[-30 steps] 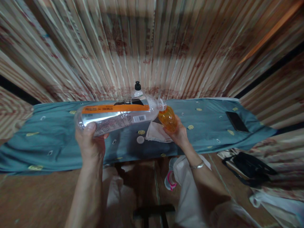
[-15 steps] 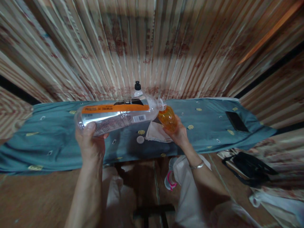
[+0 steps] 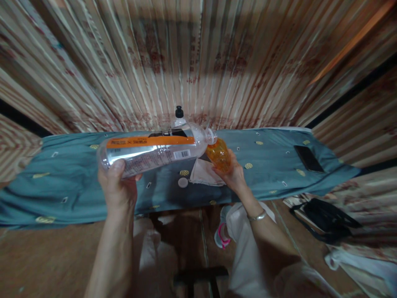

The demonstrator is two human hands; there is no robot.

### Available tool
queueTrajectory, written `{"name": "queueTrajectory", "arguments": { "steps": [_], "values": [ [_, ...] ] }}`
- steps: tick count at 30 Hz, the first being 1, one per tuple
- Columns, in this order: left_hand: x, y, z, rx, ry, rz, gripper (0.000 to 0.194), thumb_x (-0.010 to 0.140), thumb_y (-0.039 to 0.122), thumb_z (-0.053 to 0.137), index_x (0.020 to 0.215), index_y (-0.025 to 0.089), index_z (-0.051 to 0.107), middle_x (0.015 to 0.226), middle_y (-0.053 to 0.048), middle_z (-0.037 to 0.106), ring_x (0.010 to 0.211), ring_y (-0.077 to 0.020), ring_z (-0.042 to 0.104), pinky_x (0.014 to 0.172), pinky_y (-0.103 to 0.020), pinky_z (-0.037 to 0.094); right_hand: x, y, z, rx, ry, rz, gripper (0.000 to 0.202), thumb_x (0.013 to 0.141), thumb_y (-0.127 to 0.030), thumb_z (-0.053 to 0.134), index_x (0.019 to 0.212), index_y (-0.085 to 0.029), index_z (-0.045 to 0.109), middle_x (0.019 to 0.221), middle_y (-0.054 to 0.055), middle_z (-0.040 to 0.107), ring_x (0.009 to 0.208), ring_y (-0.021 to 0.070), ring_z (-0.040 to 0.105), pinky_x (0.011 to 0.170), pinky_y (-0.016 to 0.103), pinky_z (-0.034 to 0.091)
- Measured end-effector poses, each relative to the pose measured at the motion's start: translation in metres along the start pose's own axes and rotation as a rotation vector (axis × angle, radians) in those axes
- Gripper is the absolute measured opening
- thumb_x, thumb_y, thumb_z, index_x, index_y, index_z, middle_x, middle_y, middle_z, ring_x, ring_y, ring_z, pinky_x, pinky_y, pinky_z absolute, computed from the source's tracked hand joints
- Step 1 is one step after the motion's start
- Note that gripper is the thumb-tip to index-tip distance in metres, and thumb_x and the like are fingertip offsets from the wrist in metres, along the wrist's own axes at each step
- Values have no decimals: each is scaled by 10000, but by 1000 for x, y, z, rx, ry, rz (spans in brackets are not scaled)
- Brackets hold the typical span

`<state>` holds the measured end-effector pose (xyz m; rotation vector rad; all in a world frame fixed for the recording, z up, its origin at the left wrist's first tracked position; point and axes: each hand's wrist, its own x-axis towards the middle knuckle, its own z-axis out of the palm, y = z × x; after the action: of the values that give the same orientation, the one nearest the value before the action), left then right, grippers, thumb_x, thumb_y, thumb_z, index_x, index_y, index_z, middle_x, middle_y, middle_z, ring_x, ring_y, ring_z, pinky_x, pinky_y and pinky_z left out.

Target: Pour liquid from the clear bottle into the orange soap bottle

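My left hand [image 3: 119,182] is wrapped round the base of a large clear plastic bottle [image 3: 151,153] with an orange and silver label. The bottle lies nearly level in the air, its uncapped mouth pointing right. At that mouth, my right hand [image 3: 232,171] grips an amber, see-through cup or small bottle [image 3: 219,155]; its exact kind is unclear, and whether the two touch I cannot tell. Below them on the cloth are a round white cap [image 3: 182,182] and a folded pale cloth [image 3: 204,173]. Partly hidden behind the bottle stands a clear container with a black top [image 3: 179,111].
A blue-green patterned cloth [image 3: 263,174] covers the long narrow table. Toward its right end lies a black phone [image 3: 308,158]. On the floor at right are a black bag [image 3: 325,217] and a white bag [image 3: 362,265]. Pleated curtains [image 3: 192,62] hang close behind and at the sides.
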<state>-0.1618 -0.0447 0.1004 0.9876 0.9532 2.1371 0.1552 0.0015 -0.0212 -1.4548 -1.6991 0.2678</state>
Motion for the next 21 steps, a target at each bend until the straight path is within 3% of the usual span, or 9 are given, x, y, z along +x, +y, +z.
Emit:
{"name": "queueTrajectory", "arguments": {
  "steps": [13, 21],
  "values": [
    [0, 0, 0, -30, 4, -4, 583, 587, 408, 881, 1128, 226, 766, 815, -9, 623, 594, -126, 501, 349, -155, 287, 1, 1, 0, -14, -12, -16, 872, 789, -526, 835, 1529, -192, 518, 1441, 193, 737, 1264, 384, 758, 1033, 564, 658],
    [0, 0, -1, 28, 13, -7, 563, 590, 439, 838, 1105, 222, 765, 813, -16, 626, 585, -118, 477, 377, -158, 277, 1, -2, -2, -16, -18, -6, 851, 773, -472, 836, 1510, -173, 531, 1416, 191, 755, 1233, 370, 776, 1017, 532, 670]
  ]
}}
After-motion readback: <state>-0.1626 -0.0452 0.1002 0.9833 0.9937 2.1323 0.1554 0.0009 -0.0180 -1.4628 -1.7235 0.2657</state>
